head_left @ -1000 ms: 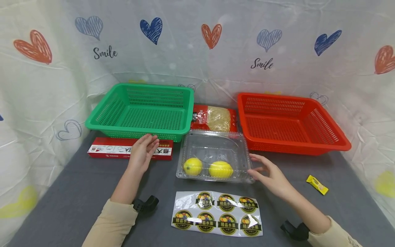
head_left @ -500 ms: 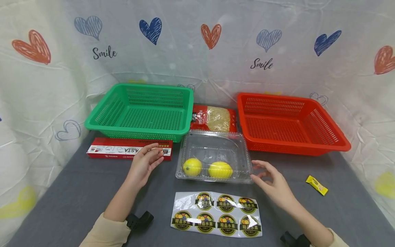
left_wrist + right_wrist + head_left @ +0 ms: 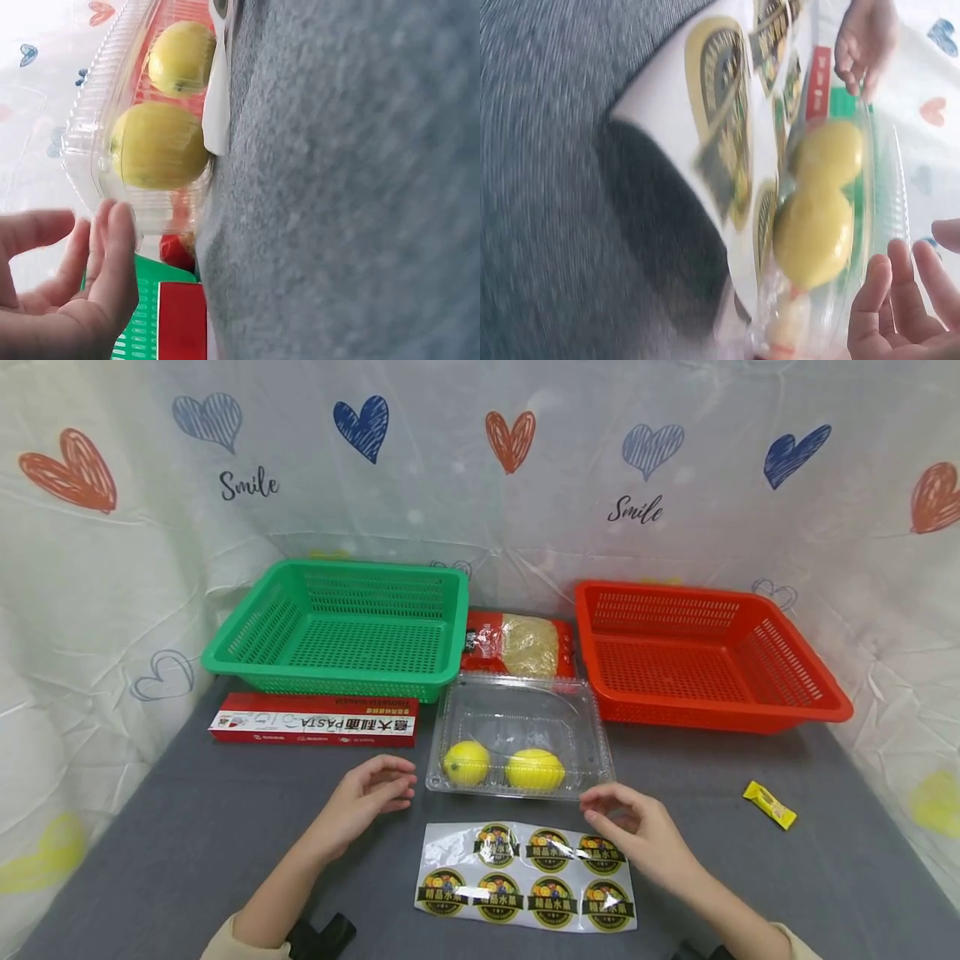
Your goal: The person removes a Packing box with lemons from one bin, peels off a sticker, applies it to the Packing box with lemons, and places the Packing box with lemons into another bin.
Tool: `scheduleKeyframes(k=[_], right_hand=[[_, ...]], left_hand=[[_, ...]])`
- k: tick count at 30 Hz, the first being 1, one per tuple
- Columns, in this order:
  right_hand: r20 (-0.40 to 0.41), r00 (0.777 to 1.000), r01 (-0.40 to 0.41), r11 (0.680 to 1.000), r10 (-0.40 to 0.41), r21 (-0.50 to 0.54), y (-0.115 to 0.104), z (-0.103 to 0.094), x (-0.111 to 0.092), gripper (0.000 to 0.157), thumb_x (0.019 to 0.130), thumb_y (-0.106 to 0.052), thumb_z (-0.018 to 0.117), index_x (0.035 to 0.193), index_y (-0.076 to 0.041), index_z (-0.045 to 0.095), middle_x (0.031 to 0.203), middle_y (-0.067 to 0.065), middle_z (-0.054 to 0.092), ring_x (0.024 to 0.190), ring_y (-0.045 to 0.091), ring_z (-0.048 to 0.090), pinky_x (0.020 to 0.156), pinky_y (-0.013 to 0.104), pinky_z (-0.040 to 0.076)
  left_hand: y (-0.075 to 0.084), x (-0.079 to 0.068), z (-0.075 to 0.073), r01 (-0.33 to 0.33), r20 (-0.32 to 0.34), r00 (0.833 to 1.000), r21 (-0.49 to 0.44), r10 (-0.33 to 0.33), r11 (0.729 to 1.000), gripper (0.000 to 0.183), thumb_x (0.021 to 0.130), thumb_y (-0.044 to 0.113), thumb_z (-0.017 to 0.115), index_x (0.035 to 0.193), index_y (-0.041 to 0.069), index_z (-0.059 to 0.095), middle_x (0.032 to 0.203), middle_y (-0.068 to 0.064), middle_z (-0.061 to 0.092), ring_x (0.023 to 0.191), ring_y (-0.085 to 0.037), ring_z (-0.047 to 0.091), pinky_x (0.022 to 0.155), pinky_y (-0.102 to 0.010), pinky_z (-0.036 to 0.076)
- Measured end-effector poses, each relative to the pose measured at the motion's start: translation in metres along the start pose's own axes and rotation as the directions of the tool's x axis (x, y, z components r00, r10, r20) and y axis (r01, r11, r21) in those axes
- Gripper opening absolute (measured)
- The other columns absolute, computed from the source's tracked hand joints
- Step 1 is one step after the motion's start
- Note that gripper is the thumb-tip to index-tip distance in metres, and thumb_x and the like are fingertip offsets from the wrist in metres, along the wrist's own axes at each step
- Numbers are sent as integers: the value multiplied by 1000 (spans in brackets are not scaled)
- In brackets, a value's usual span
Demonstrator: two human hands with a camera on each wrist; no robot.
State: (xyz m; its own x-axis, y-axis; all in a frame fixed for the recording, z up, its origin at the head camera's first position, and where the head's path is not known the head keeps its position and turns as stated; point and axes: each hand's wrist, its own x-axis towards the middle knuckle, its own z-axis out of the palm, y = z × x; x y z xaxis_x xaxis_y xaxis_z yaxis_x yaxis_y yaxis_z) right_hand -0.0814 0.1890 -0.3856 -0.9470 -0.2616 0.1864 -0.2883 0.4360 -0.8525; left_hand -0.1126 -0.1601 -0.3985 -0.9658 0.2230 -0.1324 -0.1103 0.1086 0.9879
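A clear plastic clamshell box (image 3: 525, 710) with its lid down stands mid-table, two yellow lemons (image 3: 535, 769) showing through its front part. My left hand (image 3: 367, 802) hovers just left of the box's front corner, fingers loosely bent around nothing. Near the front right corner is my right hand (image 3: 637, 827), its fingers relaxed; whether a fingertip touches the box I cannot tell. Below the box lies a white sheet of round fruit stickers (image 3: 525, 877), partly overlapped by the right hand. In the left wrist view, the left fingers (image 3: 116, 255) appear apart from the box.
A green basket (image 3: 337, 681) stands back left and a red basket (image 3: 712, 714) back right. Between them lies a red bag of dry noodles or grain (image 3: 525, 645). A red pasta box (image 3: 315, 720) sits before the green basket. A small yellow packet (image 3: 770, 805) lies at right.
My left hand has come down and right, from over the pasta box to beside the clamshell. The right hand has moved from the box's right side towards its front corner.
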Motion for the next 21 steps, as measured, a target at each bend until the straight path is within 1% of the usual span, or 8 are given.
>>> scheduleKeyframes(k=[1,3,8,11,14,17,21], right_hand=[[24,1000,0,1000,0,6,0,2,0,15,85,-7,64,100,-4,64,91,9,65,78,8,59,61,26,51],[67,998,2,1000,-3,18,-1,5,-1,15,86,-8,62,101,-4,64,92,9,65,77,10,60,62,27,52],[138,990,14,1000,-18,28,-2,14,1,17,87,-11,62,102,-4,65,98,7,66,83,11,62,68,29,53],[179,983,26,999,-31,29,-2,20,3,19,88,-14,62,103,-4,66,100,5,66,86,10,62,71,28,53],[222,974,41,998,-49,40,-1,25,5,21,88,-16,62,105,-3,65,101,7,65,86,10,61,71,28,52],[256,964,54,997,-65,51,0,30,7,23,87,-17,63,106,-4,65,101,8,65,86,11,61,71,27,52],[297,953,45,998,-53,37,0,35,9,24,87,-19,63,107,-6,65,103,6,64,87,11,60,73,27,52]], left_hand=[[0,-2,1,-6,26,1000,22,5,1000,34,91,10,56,119,-9,48,110,-25,55,96,-33,58,80,-32,51],[0,-4,2,-18,55,998,46,16,999,32,91,10,55,117,-9,49,109,-25,55,97,-34,58,80,-32,51],[0,-7,3,-47,80,996,101,39,994,28,91,10,57,113,-8,53,107,-24,57,95,-33,59,80,-31,51],[-2,-8,4,-82,124,990,167,62,982,27,90,10,58,111,-6,56,107,-21,59,93,-30,60,78,-29,51],[-5,-8,6,-152,181,978,259,106,954,25,90,12,58,111,-2,59,107,-16,62,94,-25,61,78,-26,51],[-8,-8,8,-218,223,963,311,152,925,23,90,14,58,110,2,61,107,-12,62,98,-21,60,79,-26,50],[-8,-10,11,-260,256,951,358,173,897,23,90,13,59,111,4,61,108,-9,61,97,-18,58,78,-27,50]])
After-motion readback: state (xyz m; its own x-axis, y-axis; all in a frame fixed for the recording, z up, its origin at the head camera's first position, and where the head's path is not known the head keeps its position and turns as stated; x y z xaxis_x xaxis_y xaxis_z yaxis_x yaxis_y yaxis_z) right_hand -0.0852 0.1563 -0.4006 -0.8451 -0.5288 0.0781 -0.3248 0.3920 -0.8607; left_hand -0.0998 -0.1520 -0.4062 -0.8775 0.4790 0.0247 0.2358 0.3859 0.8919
